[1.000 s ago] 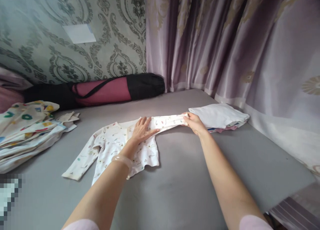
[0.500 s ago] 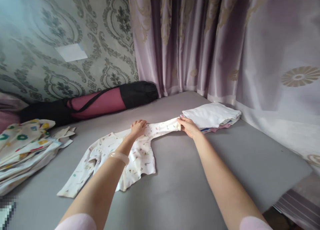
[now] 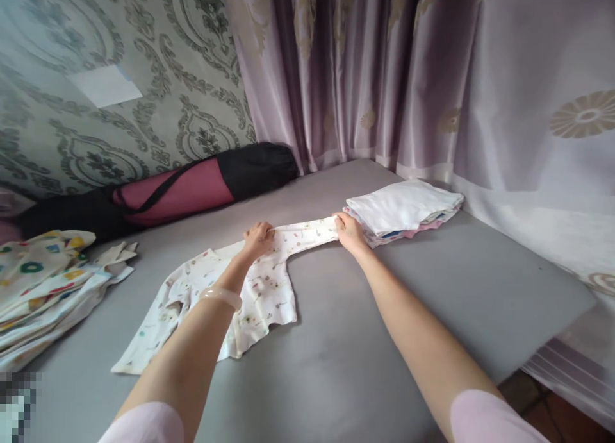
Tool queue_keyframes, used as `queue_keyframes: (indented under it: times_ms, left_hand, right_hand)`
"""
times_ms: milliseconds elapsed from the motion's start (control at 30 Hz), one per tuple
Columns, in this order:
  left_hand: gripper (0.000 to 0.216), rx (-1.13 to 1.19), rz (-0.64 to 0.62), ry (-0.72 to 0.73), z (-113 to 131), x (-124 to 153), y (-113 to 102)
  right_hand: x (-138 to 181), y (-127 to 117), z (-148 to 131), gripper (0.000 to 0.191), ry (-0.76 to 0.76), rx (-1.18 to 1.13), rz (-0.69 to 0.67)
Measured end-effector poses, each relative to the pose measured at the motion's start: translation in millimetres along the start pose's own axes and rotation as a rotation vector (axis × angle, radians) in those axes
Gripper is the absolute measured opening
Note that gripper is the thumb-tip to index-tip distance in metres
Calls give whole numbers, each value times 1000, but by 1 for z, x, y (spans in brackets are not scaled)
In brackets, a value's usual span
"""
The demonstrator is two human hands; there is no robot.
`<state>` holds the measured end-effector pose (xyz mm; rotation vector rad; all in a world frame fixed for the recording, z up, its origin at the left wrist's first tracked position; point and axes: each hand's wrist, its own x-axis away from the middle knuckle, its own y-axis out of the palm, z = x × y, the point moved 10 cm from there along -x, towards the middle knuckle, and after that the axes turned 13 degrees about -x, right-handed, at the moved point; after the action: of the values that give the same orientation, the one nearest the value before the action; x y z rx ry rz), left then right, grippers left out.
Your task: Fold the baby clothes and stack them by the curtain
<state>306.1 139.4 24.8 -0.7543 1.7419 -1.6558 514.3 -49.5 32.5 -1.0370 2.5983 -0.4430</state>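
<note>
A small white long-sleeved shirt [image 3: 269, 292] with a scattered coloured print lies spread on the grey bed surface. My right hand [image 3: 350, 231] grips the cuff end of its right-hand sleeve, stretched out straight beside the folded pile. At the shoulder where that sleeve begins, my left hand [image 3: 259, 239] has its fingers curled on the fabric. The other sleeve slants down toward the near left, partly behind my left forearm. A pale bangle circles my left wrist.
A stack of folded clothes [image 3: 406, 206], white on top, sits right of my right hand. Loose patterned clothes [image 3: 52, 289] are heaped at the left. Along the wall lies a long black and maroon bag [image 3: 177, 193]. Purple curtains [image 3: 355, 71] hang behind the bed [image 3: 346, 359].
My left hand's fingers have drawn in from lying flatter on the shirt. My right hand has turned more palm-down at the cuff. The view has shifted slightly.
</note>
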Motion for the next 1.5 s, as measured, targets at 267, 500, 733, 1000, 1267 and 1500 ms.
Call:
queue_keyframes:
  times_ms: [267, 500, 733, 1000, 1267, 1500]
  left_hand:
    - [30, -22, 176, -11, 16, 19, -16]
    - [20, 172, 131, 490, 124, 51, -28]
    - [21, 106, 108, 374, 149, 53, -22]
    - [16, 38, 109, 394, 158, 56, -26]
    - [14, -59, 154, 357, 161, 61, -29]
    - [18, -66, 91, 388, 168, 66, -23]
  right_hand:
    - [-3, -1, 13, 27, 32, 83, 16]
    - [-6, -2, 14, 24, 24, -34, 25]
    - [-7, -6, 9, 23, 29, 10, 20]
    - [-9, -6, 9, 25, 31, -38, 4]
    - [-4, -4, 23, 24, 151, -237, 43]
    - [-12, 4, 38, 28, 161, -252, 10]
